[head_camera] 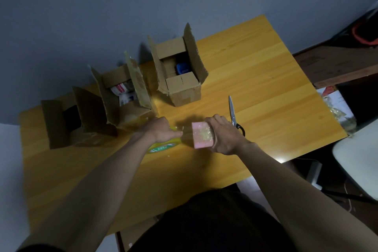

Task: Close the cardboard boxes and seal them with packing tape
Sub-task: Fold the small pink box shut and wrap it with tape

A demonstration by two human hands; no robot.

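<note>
Head view: pink box (202, 135), glossy tape across top.

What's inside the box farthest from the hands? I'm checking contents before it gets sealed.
A blue object shows in the open far box, beside what looks like brown packaging. The box walls hide the rest.

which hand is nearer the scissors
Right. The right hand holds the pink box right beside the scissors, almost touching their handles. The left hand is farther off, on the tape roll.
</note>
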